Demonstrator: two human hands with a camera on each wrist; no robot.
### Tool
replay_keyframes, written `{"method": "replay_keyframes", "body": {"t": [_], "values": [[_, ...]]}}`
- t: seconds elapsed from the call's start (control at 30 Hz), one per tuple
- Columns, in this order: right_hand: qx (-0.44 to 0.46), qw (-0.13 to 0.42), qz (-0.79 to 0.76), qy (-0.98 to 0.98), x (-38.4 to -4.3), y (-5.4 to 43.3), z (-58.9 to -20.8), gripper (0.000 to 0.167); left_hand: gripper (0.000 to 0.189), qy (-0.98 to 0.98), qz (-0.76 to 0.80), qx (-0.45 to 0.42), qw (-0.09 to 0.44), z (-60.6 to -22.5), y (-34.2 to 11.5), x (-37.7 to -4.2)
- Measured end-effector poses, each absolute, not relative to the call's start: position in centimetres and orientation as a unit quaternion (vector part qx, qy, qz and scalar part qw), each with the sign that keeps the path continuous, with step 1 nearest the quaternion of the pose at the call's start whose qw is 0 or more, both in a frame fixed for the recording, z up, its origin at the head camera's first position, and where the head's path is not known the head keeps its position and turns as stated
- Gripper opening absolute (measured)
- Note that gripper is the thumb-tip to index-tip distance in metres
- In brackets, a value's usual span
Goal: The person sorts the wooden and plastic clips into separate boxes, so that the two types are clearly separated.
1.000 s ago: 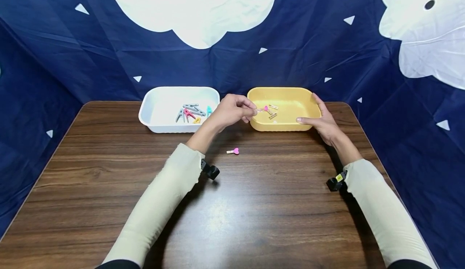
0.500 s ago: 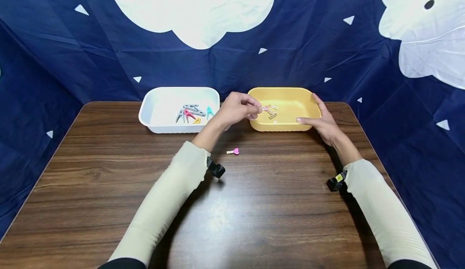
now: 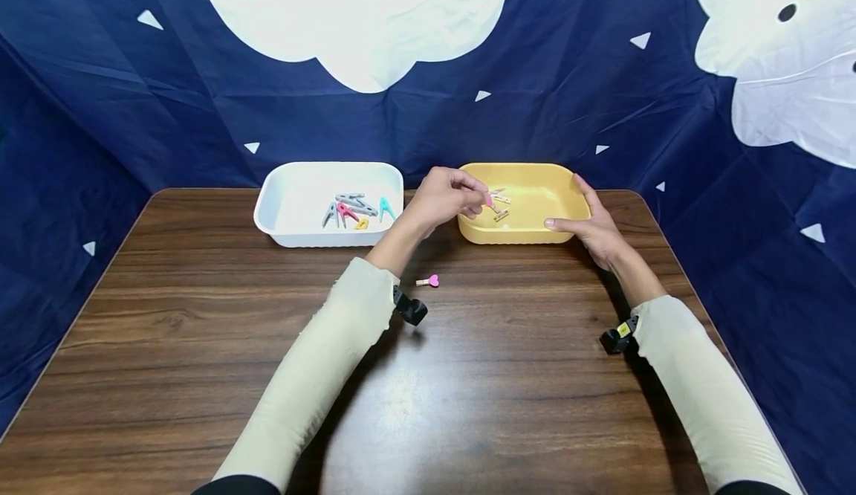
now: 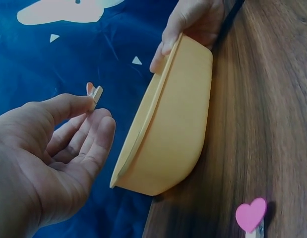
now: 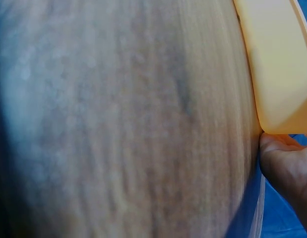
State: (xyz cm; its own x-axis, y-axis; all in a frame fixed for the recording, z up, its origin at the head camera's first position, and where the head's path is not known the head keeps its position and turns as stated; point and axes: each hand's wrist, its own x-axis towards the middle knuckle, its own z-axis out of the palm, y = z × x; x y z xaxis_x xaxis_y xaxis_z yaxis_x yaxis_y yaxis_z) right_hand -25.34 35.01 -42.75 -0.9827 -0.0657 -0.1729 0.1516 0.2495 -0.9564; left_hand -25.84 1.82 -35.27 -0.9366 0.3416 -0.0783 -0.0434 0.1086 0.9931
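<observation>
My left hand (image 3: 446, 196) hovers at the left rim of a yellow plastic bin (image 3: 515, 235). Between thumb and fingertips it pinches a mini wooden clothespin (image 4: 97, 95) with a small heart on it, seen best in the left wrist view. Inside the bin lie several similar little clothespins (image 3: 501, 215), partly hidden by the fingers. My right hand (image 3: 597, 231) grips the bin's right end, thumb over the front rim and fingers round the outer side. On the table in front of the bins lies another mini clothespin with a pink heart (image 3: 433, 281).
To the left stands a white bin (image 3: 321, 239) with several larger plastic clothespins (image 3: 348, 211) in grey, red, yellow and teal. Both bins sit near the back edge of the brown wooden table (image 3: 521, 391). A dark blue cloth (image 3: 428, 123) hangs right behind.
My left hand has moved a little to the right, further over the yellow bin, with the clothespin in its fingertips. The right hand has stayed on the bin.
</observation>
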Motion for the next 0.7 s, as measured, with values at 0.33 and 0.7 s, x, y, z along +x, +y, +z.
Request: {"method": "replay_keyframes", "body": {"t": [0.33, 0.7], "values": [[0.026, 0.088, -0.610, 0.787, -25.4, 35.0, -42.9, 0.123, 0.014, 0.682, 0.707, 0.060, 0.175, -35.7, 2.8, -26.3], [0.024, 0.085, -0.613, 0.785, -25.4, 35.1, -42.9, 0.122, 0.016, 0.648, 0.739, 0.016, 0.183, -36.5, 3.6, -27.0]]}}
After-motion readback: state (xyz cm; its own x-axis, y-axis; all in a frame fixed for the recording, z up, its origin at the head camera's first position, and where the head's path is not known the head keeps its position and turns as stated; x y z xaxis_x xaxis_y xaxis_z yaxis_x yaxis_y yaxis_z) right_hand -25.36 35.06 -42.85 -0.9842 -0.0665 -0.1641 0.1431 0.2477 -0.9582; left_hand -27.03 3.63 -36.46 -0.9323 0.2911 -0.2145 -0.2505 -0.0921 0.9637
